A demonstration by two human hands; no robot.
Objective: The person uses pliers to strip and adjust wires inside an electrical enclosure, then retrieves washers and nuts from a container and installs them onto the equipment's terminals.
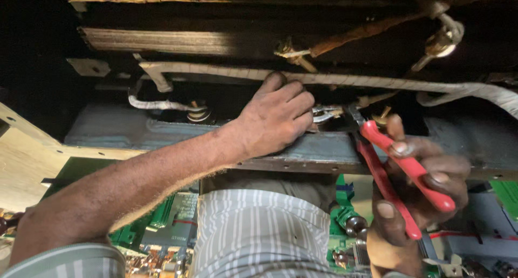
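My left hand [275, 116] reaches up over a grey metal bar [162, 132], fingers curled around a small metal terminal [324, 114] and pressing against a white tape-wrapped cable [345, 79]. My right hand [421, 197] grips red-handled pliers [402, 170], handles spread between fingers and thumb. The pliers' dark jaws [354, 114] point up-left at the same terminal, just right of my left fingers. Whether the jaws bite the terminal is hidden by blur and shadow.
A striped-cloth leg [259, 235] lies below. Green circuit boards [162, 218] and parts sit underneath at left and right. Brass bolts and lugs [442, 43] hang from dark beams above. A second wrapped cable [156, 103] ends at a stud. A wooden panel [21, 165] stands at left.
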